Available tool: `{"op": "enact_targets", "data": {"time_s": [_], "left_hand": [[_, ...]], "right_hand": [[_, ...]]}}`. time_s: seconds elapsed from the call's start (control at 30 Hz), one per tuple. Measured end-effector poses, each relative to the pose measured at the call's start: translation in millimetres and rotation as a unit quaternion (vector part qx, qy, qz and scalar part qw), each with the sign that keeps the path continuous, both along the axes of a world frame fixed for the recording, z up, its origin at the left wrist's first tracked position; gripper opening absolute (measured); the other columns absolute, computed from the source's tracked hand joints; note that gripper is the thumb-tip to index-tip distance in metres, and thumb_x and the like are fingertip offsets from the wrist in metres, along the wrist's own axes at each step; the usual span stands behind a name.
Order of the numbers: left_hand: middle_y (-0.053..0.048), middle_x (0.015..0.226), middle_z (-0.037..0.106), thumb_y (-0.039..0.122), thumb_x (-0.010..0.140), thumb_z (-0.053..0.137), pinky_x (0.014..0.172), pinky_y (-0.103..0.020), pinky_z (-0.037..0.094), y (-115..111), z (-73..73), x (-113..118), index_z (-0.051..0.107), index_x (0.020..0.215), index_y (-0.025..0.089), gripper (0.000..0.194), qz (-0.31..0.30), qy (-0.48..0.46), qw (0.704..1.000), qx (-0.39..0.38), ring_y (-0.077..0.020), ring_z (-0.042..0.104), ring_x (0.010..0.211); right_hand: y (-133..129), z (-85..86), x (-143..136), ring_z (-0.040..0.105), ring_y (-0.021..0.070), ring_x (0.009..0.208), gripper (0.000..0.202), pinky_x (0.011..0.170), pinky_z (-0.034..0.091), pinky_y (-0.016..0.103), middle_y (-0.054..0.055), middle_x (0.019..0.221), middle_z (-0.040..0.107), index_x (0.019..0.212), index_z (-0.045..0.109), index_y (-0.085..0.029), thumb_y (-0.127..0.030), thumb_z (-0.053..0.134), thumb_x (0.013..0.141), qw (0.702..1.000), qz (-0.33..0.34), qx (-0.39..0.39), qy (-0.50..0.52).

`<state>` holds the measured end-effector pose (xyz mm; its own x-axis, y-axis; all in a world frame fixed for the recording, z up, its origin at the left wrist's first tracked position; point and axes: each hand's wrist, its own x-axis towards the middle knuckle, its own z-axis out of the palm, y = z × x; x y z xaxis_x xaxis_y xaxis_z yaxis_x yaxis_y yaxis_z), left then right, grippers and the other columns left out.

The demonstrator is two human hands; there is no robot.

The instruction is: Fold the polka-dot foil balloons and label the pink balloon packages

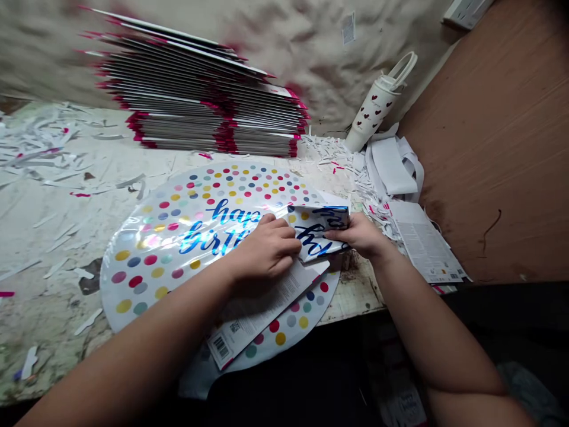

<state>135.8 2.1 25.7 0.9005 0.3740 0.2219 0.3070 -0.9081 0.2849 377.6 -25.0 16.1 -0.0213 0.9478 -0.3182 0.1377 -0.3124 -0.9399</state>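
1. While the left hand (272,246) lies over the big printed balloon (146,284), its fingers are curled and bunched beside the left edge of the folded foil (317,231). Tips hidden; can't tell if they pinch anything.
2. Right hand (367,234) pinches the foil's right end, thumb on top. Its other fingers are mostly hidden under the foil.
3. Foil sits between the 2 hands, above the balloon's right side. Blue script and dots visible; the folds cut the lettering, so no full read.
4. Balloon lies flat on the worktable (53,237), near edge overhanging. Left hand and foil block part of "happy birthday"; left forearm covers the lower left dots.
5. Barcoded card (267,320) lies slanted on the balloon, upper part under the left hand. Small print illegible.
6. Behind: tall card stack (208,95) with pink edges, uneven on top. Tumbler (373,112) with hearts leans at the right.
7. Paper shreds (40,142) litter the left side; white paper strips (393,166) and another printed card (424,240) sit right. Wall box (466,10) cut off at top.
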Motion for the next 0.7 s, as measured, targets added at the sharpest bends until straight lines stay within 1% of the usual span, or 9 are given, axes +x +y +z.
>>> {"op": "enact_targets", "data": {"time_s": [0.1, 0.17, 0.27, 0.33, 0.4, 0.47, 0.6, 0.67, 0.7], "left_hand": [[-0.004, 0.081, 0.056, 0.019, 0.077, 0.039, 0.077, -0.039, 0.026, 0, 1.8, -3, 0.066, 0.089, 0.024, 0.029, -0.024, 0.001, 0.998, -0.065, -0.0212, 0.044, 0.085], [-0.004, 0.079, 0.055, 0.019, 0.077, 0.039, 0.075, -0.039, 0.026, -1, 1.6, -4, 0.066, 0.089, 0.025, 0.031, -0.012, 0.002, 0.997, -0.082, -0.0208, 0.044, 0.083], [-0.004, 0.075, 0.054, 0.020, 0.076, 0.040, 0.075, -0.040, 0.026, -4, 1.1, -2, 0.060, 0.076, 0.019, 0.021, 0.017, 0.006, 0.999, -0.041, -0.0207, 0.042, 0.079], [-0.005, 0.075, 0.053, 0.020, 0.075, 0.041, 0.076, -0.041, 0.027, -8, 2.4, 0, 0.054, 0.072, 0.018, 0.014, 0.009, 0.018, 1.000, -0.009, -0.0210, 0.041, 0.079], [-0.005, 0.076, 0.053, 0.021, 0.076, 0.041, 0.077, -0.041, 0.028, -11, 4.9, 1, 0.050, 0.072, 0.018, 0.011, -0.005, 0.032, 0.999, 0.008, -0.0215, 0.042, 0.080], [-0.006, 0.079, 0.053, 0.021, 0.077, 0.040, 0.078, -0.042, 0.029, -14, 7.4, 1, 0.049, 0.074, 0.018, 0.010, -0.011, 0.041, 0.999, 0.020, -0.0221, 0.042, 0.081], [-0.008, 0.086, 0.054, 0.023, 0.078, 0.042, 0.084, -0.043, 0.028, -19, 7.2, 4, 0.051, 0.078, 0.018, 0.011, -0.020, 0.049, 0.998, 0.040, -0.0240, 0.043, 0.087], [-0.009, 0.091, 0.054, 0.023, 0.080, 0.041, 0.087, -0.044, 0.028, -21, 3.4, 6, 0.053, 0.082, 0.018, 0.013, -0.031, 0.053, 0.997, 0.042, -0.0251, 0.043, 0.093], [-0.009, 0.093, 0.055, 0.023, 0.081, 0.040, 0.088, -0.044, 0.027, -21, 0.8, 7, 0.053, 0.084, 0.017, 0.015, -0.034, 0.058, 0.997, 0.039, -0.0252, 0.044, 0.094]], "right_hand": [[7, 2.1, -2, 0.063, 0.0164, 0.067, 0.035, 0.072, 0.050, 0.034, 0.003, 0.075, 0.070, 0.079, 0.069, -0.013, -0.022, 0.081, 0.047, 1.000, 0.014, 0.008, -0.014], [6, 4.4, -1, 0.063, 0.0171, 0.070, 0.035, 0.075, 0.050, 0.034, 0.003, 0.078, 0.070, 0.081, 0.069, -0.013, -0.020, 0.081, 0.048, 0.998, 0.052, 0.002, -0.022], [2, 8.0, 4, 0.064, 0.0190, 0.077, 0.041, 0.078, 0.050, 0.035, 0.004, 0.084, 0.070, 0.088, 0.069, -0.013, -0.018, 0.080, 0.049, 0.991, 0.132, -0.024, -0.013], [1, 9.2, 8, 0.063, 0.0204, 0.084, 0.050, 0.081, 0.050, 0.036, 0.005, 0.092, 0.070, 0.097, 0.067, -0.014, -0.018, 0.081, 0.049, 0.984, 0.171, -0.043, 0.005], [3, 9.6, 11, 0.062, 0.0210, 0.089, 0.055, 0.084, 0.049, 0.036, 0.006, 0.099, 0.069, 0.102, 0.065, -0.015, -0.017, 0.081, 0.049, 0.981, 0.186, -0.056, 0.007], [5, 10.4, 12, 0.062, 0.0208, 0.092, 0.055, 0.087, 0.048, 0.035, 0.005, 0.102, 0.068, 0.101, 0.065, -0.016, -0.016, 0.081, 0.049, 0.980, 0.190, -0.062, -0.019], [11, 13.9, 11, 0.061, 0.0207, 0.096, 0.056, 0.091, 0.046, 0.033, 0.003, 0.105, 0.068, 0.100, 0.067, -0.018, -0.013, 0.081, 0.046, 0.971, 0.219, -0.038, -0.085], [13, 13.6, 7, 0.062, 0.0207, 0.092, 0.055, 0.088, 0.048, 0.032, 0.003, 0.100, 0.069, 0.095, 0.068, -0.018, -0.014, 0.083, 0.043, 0.967, 0.230, -0.028, -0.105], [14, 12.1, 5, 0.063, 0.0204, 0.087, 0.051, 0.083, 0.050, 0.031, 0.003, 0.094, 0.070, 0.091, 0.069, -0.017, -0.016, 0.084, 0.042, 0.968, 0.226, -0.036, -0.107]]}}
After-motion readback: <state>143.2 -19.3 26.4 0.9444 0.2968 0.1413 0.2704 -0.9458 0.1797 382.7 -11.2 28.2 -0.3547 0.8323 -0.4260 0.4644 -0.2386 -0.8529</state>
